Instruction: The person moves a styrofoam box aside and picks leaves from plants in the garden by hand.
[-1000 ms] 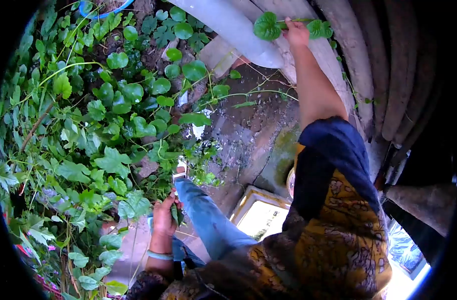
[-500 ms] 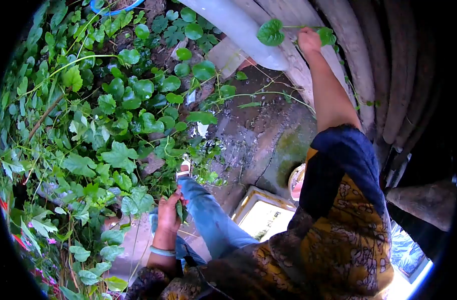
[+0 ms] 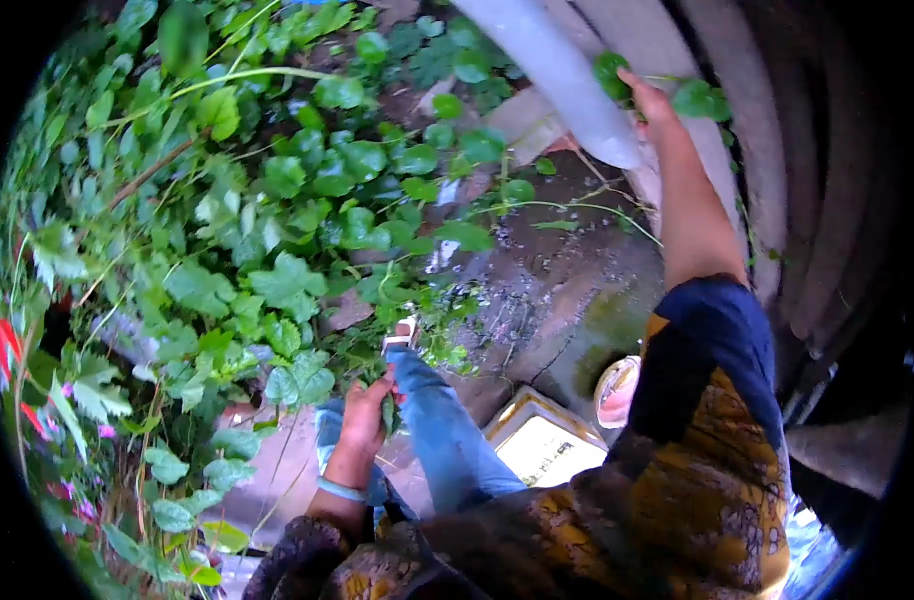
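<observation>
My right hand (image 3: pixel 654 103) reaches out at the upper right, beside the end of a pale pipe (image 3: pixel 587 110). Its index finger stretches to the edge of a round green leaf (image 3: pixel 609 76), and the fingers look apart. On its other side, a second green leaf (image 3: pixel 701 100) hangs on a thin stem over the logs. Low in the middle, by the knee of the blue trousers (image 3: pixel 442 425), my left hand (image 3: pixel 363 415) is closed around some green leaves (image 3: pixel 388 412).
Dense leafy vines (image 3: pixel 287 285) fill the left side, with red and pink flowers (image 3: pixel 7 350) at the edge. Large logs (image 3: pixel 747 130) line the right. A white box (image 3: pixel 547 440) and a round container (image 3: pixel 619 390) stand on the wet ground (image 3: pixel 517 290).
The view has shifted, so the scene sits further right and lower. My right hand has moved left along the stem toward the round leaf. My left hand still grips its leaves.
</observation>
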### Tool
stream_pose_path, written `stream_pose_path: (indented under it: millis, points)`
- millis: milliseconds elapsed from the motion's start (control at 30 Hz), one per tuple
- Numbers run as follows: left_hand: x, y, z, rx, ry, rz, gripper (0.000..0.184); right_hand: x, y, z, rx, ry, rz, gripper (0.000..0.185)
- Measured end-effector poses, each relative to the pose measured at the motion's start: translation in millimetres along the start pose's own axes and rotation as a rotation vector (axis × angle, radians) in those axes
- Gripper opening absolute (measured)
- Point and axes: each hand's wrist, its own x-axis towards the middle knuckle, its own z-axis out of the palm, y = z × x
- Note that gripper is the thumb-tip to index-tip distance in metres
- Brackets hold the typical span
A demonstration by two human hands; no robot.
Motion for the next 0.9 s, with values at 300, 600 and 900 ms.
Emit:
stream_pose_path:
  millis: [300, 600, 900]
  points:
    - [-2.7, -5.8, -10.3, -0.055, 0.018, 0.003, 0.019, 90.2, 40.3, -9.6, -0.292, 0.137, -0.194, 0.038]
    - [-7.0, -7.3, -16.0, -0.056, -0.001, -0.013, 0.025, 116.5, 39.8, -39.0, -1.396, 0.079, -0.544, 0.047]
    - [-8.1, -14.9, -20.6, -0.057, -0.024, 0.001, 0.024, 52.9, 25.1, -43.6, -1.217, 0.193, -0.451, 0.039]
